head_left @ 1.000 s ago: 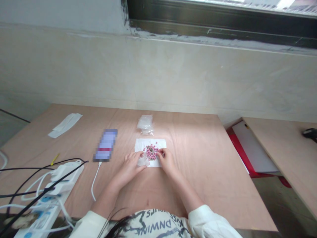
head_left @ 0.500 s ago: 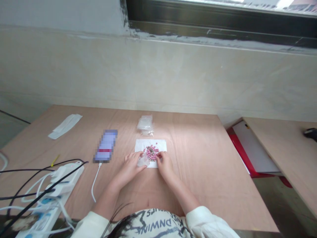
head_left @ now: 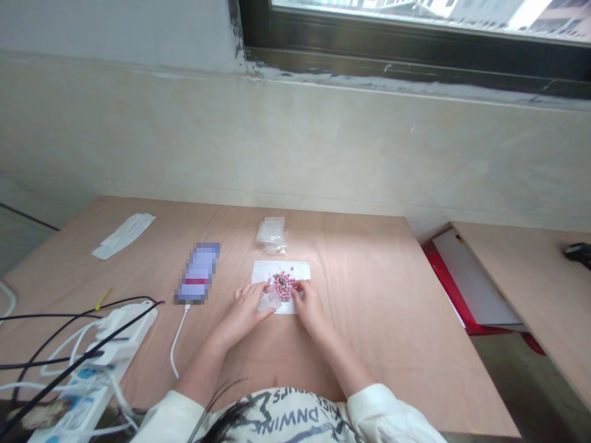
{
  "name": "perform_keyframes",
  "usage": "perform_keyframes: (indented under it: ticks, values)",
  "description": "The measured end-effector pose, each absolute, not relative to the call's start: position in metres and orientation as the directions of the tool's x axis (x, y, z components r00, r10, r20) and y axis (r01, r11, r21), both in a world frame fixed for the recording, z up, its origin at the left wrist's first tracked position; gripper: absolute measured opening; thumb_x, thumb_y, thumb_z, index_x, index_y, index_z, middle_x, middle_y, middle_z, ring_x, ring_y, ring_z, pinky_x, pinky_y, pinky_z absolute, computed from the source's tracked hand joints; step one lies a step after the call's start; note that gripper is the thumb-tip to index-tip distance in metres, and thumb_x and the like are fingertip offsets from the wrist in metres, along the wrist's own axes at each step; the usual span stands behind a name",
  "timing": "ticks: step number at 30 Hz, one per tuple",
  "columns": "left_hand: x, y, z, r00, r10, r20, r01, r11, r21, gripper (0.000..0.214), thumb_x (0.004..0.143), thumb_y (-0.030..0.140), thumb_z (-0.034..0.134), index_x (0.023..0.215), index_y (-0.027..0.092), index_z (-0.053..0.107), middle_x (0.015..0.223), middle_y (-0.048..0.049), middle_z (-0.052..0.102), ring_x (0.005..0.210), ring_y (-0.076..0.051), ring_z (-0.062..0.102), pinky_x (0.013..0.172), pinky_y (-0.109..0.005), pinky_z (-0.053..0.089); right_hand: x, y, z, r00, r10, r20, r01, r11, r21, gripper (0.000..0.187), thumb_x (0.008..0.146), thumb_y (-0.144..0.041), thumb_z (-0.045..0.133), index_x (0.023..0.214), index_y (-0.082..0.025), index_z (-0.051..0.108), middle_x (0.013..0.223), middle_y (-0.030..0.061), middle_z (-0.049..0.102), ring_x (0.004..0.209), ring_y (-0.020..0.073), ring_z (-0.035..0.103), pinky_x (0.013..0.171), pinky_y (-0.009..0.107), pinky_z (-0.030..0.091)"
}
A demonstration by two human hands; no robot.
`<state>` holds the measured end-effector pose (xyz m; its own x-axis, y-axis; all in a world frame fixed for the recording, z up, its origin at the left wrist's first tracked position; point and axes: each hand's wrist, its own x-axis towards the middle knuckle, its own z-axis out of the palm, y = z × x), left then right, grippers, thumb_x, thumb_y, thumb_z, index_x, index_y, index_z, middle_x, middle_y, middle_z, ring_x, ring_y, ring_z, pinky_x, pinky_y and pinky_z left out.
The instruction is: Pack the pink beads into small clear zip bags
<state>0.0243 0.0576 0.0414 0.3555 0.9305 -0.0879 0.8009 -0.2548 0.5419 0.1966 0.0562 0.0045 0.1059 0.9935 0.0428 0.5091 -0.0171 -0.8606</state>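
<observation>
A pile of small pink beads [head_left: 283,287], with a few darker or metallic pieces among them, lies on a white sheet of paper [head_left: 302,269]. My left hand [head_left: 252,306] is closed on a small clear plastic bag [head_left: 268,300], which it holds at the pile's left edge. On the right side of the pile, the thumb and index finger of my right hand [head_left: 306,300] are pinched together at the beads. Whatever sits between those fingertips is too small to make out.
Beyond the paper lies a stack of clear plastic bags [head_left: 272,235]. Left of my hands are a phone [head_left: 198,272] on a white cable and a folded white strip [head_left: 124,235]. A power strip [head_left: 117,332] with tangled cables occupies the table's [head_left: 369,307] front left.
My head view has tilted up slightly, so more of the window shows. Both hands keep nearly the same places, with the bag still in the left.
</observation>
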Motion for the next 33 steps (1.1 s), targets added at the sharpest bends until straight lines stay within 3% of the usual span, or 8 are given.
perform_keyframes:
  ticks: [9, 14, 18, 24, 33]
  values:
    - [0.026, 0.057, 0.039, 0.357, 0.929, -0.098, 0.813, -0.257, 0.523, 0.043, 0.066, 0.031, 0.06, 0.105, 0.02, 0.045, 0.104, -0.0063, 0.058, 0.099, -0.025, 0.049, 0.083, -0.037, 0.028, 0.194, 0.057, 0.005, 0.103, 0.993, 0.058, 0.494, -0.001, -0.869, 0.008, 0.074, -0.016, 0.047, 0.069, -0.017, 0.054, 0.072, 0.0041, 0.056, 0.071, 0.017, 0.052, 0.067, 0.029, 0.041]
    - [0.029, 0.053, 0.036, 0.339, 0.936, -0.099, 0.814, -0.239, 0.529, 0.045, 0.065, 0.031, 0.061, 0.106, 0.021, 0.044, 0.107, -0.0064, 0.057, 0.101, -0.026, 0.048, 0.084, -0.039, 0.028, 0.184, 0.043, 0.013, 0.06, 0.997, 0.057, 0.425, 0.026, -0.905, 0.008, 0.075, -0.02, 0.046, 0.076, -0.018, 0.054, 0.076, 0.0035, 0.057, 0.073, 0.0163, 0.052, 0.068, 0.029, 0.041]
    - [0.026, 0.052, 0.035, 0.33, 0.939, -0.099, 0.815, -0.23, 0.531, 0.045, 0.065, 0.031, 0.06, 0.106, 0.021, 0.044, 0.104, -0.0054, 0.058, 0.099, -0.025, 0.049, 0.085, -0.039, 0.027, 0.185, 0.035, 0.007, 0.162, 0.987, 0.015, 0.497, -0.068, -0.865, 0.009, 0.076, -0.02, 0.044, 0.081, -0.017, 0.051, 0.076, 0.0052, 0.054, 0.071, 0.0173, 0.05, 0.067, 0.031, 0.041]
    - [0.021, 0.053, 0.037, 0.308, 0.945, -0.108, 0.825, -0.209, 0.524, 0.04, 0.066, 0.031, 0.06, 0.102, 0.021, 0.046, 0.1, -0.0055, 0.059, 0.096, -0.025, 0.05, 0.082, -0.037, 0.029, 0.182, 0.035, 0.003, 0.127, 0.991, 0.033, 0.615, -0.052, -0.787, 0.003, 0.071, -0.016, 0.048, 0.072, -0.018, 0.047, 0.073, 0.004, 0.05, 0.07, 0.0178, 0.048, 0.063, 0.03, 0.04]
    - [0.02, 0.058, 0.033, 0.327, 0.94, -0.1, 0.818, -0.229, 0.528, 0.041, 0.065, 0.029, 0.06, 0.103, 0.021, 0.046, 0.1, -0.0056, 0.059, 0.098, -0.025, 0.05, 0.082, -0.038, 0.029, 0.184, 0.034, 0.005, 0.149, 0.987, 0.067, 0.596, -0.036, -0.802, 0.013, 0.075, -0.01, 0.041, 0.072, -0.018, 0.052, 0.073, 0.0051, 0.053, 0.07, 0.0178, 0.05, 0.065, 0.03, 0.04]
